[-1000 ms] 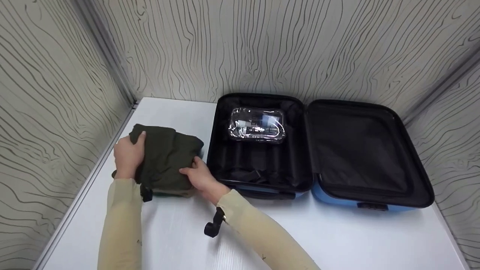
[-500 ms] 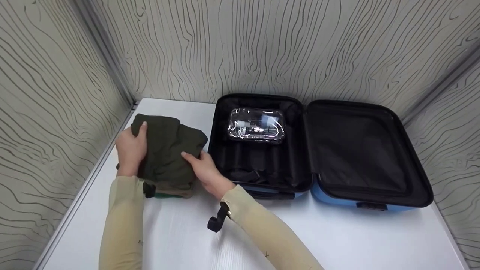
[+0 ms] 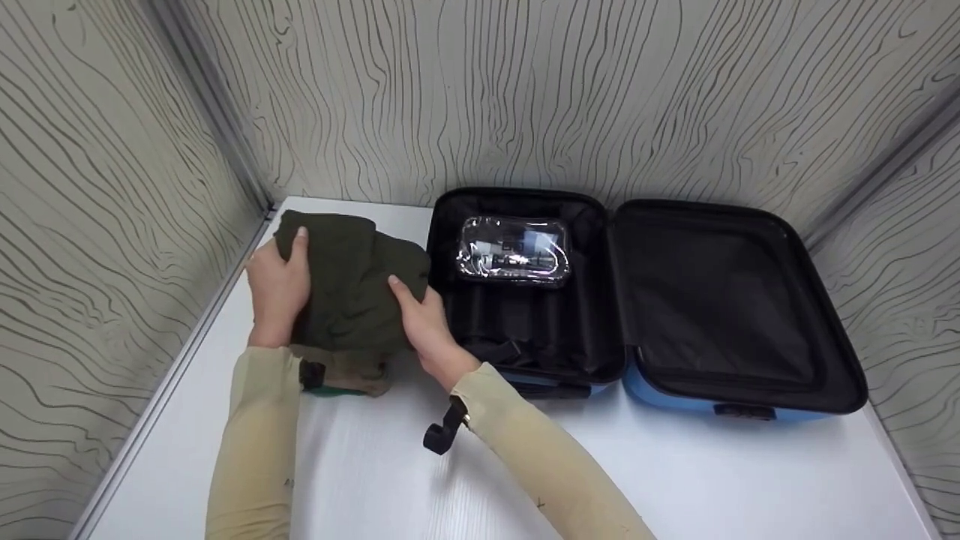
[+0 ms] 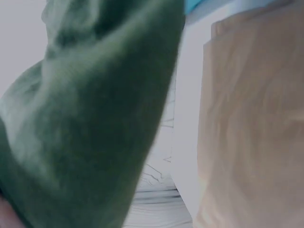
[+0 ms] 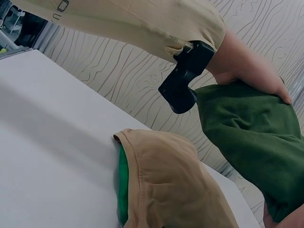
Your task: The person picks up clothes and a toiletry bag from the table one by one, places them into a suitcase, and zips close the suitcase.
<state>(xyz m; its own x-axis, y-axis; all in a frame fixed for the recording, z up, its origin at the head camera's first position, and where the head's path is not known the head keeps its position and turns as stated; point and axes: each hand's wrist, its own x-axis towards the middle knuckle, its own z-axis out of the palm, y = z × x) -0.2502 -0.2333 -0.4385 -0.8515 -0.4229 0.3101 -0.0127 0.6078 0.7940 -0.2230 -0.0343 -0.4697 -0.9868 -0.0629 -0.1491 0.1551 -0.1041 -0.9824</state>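
Sleeves of tan fabric (image 3: pixel 251 450) reach over the white table (image 3: pixel 675 480), left of the open blue suitcase with black lining (image 3: pixel 517 315). Left of the suitcase too lies a folded tan cloth (image 3: pixel 349 366), a bright green layer (image 5: pixel 123 185) showing beneath its edge. Beyond, the left hand (image 3: pixel 279 289) and right hand (image 3: pixel 429 322) each have a closed grip on a folded dark green fabric garment (image 3: pixel 349 285), thumbs on top, most fingers hidden under the cloth. The garment hangs between them, clear of the tan cloth: the left grip takes the edge away from the suitcase, the right the edge just beside it. In the suitcase's far part sits a clear plastic pouch with dark lettering (image 3: pixel 514 251). Behind the suitcase stands a pale wall with wood-grain lines (image 3: pixel 570 90).
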